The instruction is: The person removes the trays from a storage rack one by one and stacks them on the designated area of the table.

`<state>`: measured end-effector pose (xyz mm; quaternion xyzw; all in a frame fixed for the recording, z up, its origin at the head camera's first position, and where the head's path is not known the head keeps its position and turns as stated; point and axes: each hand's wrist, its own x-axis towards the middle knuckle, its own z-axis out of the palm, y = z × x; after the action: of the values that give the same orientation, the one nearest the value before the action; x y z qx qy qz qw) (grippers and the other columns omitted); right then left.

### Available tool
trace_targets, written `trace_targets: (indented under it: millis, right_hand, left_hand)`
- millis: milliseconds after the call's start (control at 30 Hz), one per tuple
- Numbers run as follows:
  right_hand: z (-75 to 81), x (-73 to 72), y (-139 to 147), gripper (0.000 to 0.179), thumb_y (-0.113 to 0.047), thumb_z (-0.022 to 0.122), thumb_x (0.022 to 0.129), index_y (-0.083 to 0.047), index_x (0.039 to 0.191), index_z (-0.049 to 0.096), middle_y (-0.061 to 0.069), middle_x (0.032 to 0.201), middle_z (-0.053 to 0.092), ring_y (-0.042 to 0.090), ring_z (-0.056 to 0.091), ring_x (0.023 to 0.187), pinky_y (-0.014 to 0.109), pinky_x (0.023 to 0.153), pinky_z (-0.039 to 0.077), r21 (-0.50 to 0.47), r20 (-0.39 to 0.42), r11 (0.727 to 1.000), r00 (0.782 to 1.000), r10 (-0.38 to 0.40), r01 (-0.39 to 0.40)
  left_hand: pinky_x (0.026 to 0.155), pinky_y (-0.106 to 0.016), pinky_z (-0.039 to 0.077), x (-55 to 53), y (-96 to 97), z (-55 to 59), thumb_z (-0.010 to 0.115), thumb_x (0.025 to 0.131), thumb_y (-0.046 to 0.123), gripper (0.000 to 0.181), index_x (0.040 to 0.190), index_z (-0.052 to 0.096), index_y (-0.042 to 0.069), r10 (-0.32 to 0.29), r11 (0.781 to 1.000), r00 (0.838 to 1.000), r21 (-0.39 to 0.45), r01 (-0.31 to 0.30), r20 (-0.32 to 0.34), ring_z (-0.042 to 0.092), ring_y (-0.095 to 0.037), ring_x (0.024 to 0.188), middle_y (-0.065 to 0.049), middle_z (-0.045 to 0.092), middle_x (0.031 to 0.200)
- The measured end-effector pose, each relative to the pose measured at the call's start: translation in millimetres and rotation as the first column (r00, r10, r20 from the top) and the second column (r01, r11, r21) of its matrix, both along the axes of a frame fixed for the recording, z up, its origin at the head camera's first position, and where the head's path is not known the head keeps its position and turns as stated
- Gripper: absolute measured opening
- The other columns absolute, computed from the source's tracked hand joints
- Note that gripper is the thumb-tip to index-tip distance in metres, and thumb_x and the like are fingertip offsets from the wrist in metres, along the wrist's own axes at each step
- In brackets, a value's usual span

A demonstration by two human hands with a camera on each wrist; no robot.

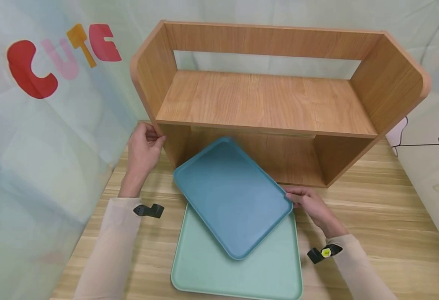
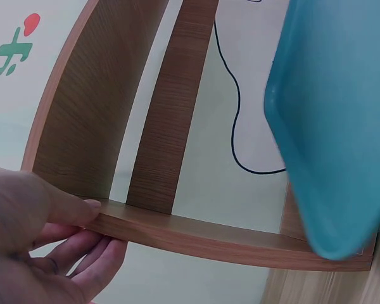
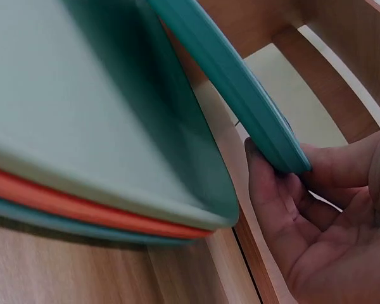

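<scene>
A blue tray (image 1: 234,200) is tilted and turned cornerwise, one corner reaching into the lower opening of a wooden shelf (image 1: 264,100). At its right corner my right hand (image 1: 311,205) pinches the rim between thumb and fingers, as the right wrist view (image 3: 323,215) also shows. My left hand (image 1: 144,148) grips the front edge of the shelf's left side panel, thumb on one face and fingers on the other. Below the blue tray lies a light green tray (image 1: 238,275). The right wrist view reveals an orange tray (image 3: 101,209) and another bluish tray (image 3: 88,227) stacked beneath it.
The shelf stands at the back of a wood-grain table (image 1: 369,225), with an upper board (image 1: 264,100) and a lower compartment (image 1: 287,162). Printed cloth (image 1: 54,146) hangs at the left, behind and at the right.
</scene>
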<state>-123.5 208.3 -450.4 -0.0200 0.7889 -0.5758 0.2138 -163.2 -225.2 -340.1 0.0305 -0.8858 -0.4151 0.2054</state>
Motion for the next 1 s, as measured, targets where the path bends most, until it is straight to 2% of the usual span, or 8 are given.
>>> trace_targets:
  millis: [167,367,533,667,833,1000]
  right_hand:
    - [-1.7,-1.1,3,0.036,-0.011,0.054,0.096,0.012,0.123,0.057,0.011,0.109,0.069,0.002,0.062,0.083,0.024,0.076,0.054,0.015,-0.016,1.000,1.000,0.016,-0.016]
    - [-2.0,-1.3,3,0.034,-0.012,0.055,0.095,0.011,0.119,0.060,0.020,0.119,0.064,0.000,0.060,0.091,0.018,0.082,0.050,0.053,-0.049,0.997,0.997,0.052,-0.049]
    - [-0.2,-1.8,4,0.033,-0.012,0.055,0.095,0.010,0.118,0.062,0.022,0.123,0.062,-0.002,0.058,0.097,0.017,0.085,0.048,0.064,-0.064,0.994,0.994,0.094,-0.090]
    - [1.0,-4.2,6,0.033,-0.014,0.055,0.095,0.007,0.119,0.062,0.022,0.124,0.061,0.005,0.058,0.105,0.021,0.090,0.047,0.084,-0.070,0.987,0.988,0.141,-0.135]
    - [0.2,-8.1,9,0.031,-0.014,0.054,0.096,0.003,0.120,0.064,0.019,0.127,0.061,0.024,0.055,0.118,0.032,0.097,0.046,0.119,-0.091,0.972,0.973,0.212,-0.201]
    - [-0.5,-11.7,11,0.030,-0.015,0.056,0.095,0.002,0.118,0.065,0.018,0.124,0.063,0.030,0.055,0.117,0.034,0.096,0.046,0.138,-0.109,0.957,0.956,0.272,-0.257]
  left_hand:
    - [0.086,-0.041,0.055,0.4,-0.1,-0.1,0.060,0.091,0.004,0.022,0.108,0.050,-0.006,-0.002,1.000,1.000,0.004,0.002,0.012,0.061,-0.029,0.100,-0.020,0.060,0.107]
    - [0.086,-0.041,0.055,0.4,0.1,0.3,0.060,0.091,0.005,0.022,0.107,0.050,-0.005,-0.002,1.000,1.000,0.004,0.002,0.008,0.061,-0.029,0.099,-0.020,0.060,0.106]
    - [0.085,-0.041,0.055,0.5,0.4,0.1,0.059,0.091,0.005,0.021,0.106,0.050,-0.005,-0.001,1.000,1.000,0.001,0.001,0.004,0.061,-0.029,0.098,-0.020,0.061,0.106]
    - [0.085,-0.041,0.055,0.2,0.2,-0.2,0.059,0.091,0.005,0.021,0.107,0.050,-0.005,0.002,1.000,1.000,-0.007,-0.002,-0.003,0.062,-0.029,0.098,-0.020,0.061,0.106]
    - [0.086,-0.042,0.055,0.4,0.4,-0.4,0.059,0.091,0.005,0.022,0.108,0.050,-0.006,0.003,1.000,1.000,-0.010,-0.003,-0.005,0.062,-0.029,0.098,-0.020,0.061,0.106]
    - [0.085,-0.042,0.056,0.5,0.7,-0.3,0.059,0.091,0.005,0.022,0.108,0.050,-0.006,0.005,1.000,1.000,-0.013,-0.005,-0.003,0.062,-0.030,0.098,-0.020,0.061,0.107]
